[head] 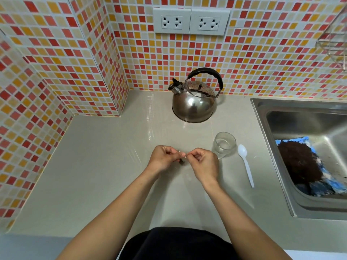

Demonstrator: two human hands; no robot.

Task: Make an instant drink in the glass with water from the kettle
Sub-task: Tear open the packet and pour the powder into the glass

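A steel kettle [193,104] with a black handle stands at the back of the pale counter [105,166], its spout to the left. A clear glass [224,145] stands in front of it, to the right of my hands; it looks empty. A white plastic spoon [245,164] lies just right of the glass. My left hand [163,157] and my right hand [203,163] meet above the counter, both pinching a small dark sachet [181,156] that my fingers mostly hide.
A steel sink [262,117] fills the right side, with a blue and dark cloth [304,166] in its basin. Tiled walls close the back and left. Two double sockets [190,21] sit above the kettle. A wire rack [332,44] hangs at the upper right.
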